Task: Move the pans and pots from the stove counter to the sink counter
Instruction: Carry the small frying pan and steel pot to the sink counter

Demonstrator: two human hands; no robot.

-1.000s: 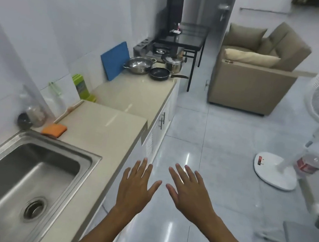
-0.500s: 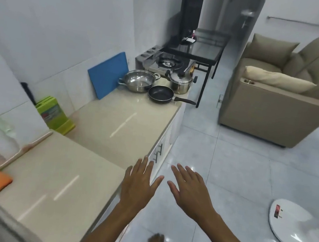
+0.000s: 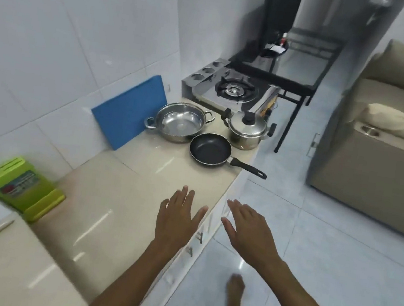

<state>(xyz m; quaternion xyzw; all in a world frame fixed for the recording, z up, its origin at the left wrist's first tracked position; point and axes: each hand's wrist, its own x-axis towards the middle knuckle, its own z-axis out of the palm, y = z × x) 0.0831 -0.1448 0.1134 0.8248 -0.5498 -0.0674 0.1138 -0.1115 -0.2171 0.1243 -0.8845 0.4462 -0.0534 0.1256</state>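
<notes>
Three pieces of cookware stand together at the far end of the beige stove counter [image 3: 140, 183]. A wide open steel pot [image 3: 180, 121] with two loop handles is on the left. A lidded steel pot [image 3: 247, 130] with a black knob is on the right. In front of both lies a black frying pan [image 3: 210, 149], its handle jutting right past the counter edge. My left hand [image 3: 176, 220] hovers over the counter's near edge, open and palm down. My right hand [image 3: 250, 229] is open beside it, over the floor. Both hands are well short of the cookware.
A single-burner gas stove [image 3: 235, 90] sits behind the pots. A blue cutting board [image 3: 129, 111] leans on the tiled wall. A green knife block [image 3: 21, 187] stands at the left. A beige armchair [image 3: 387, 141] and a black-framed glass table [image 3: 308, 61] lie to the right.
The view has advanced along the counter toward the stove; the sink and orange sponge have dropped out of view. The pots appear nearer. Both hands remain open and empty.
</notes>
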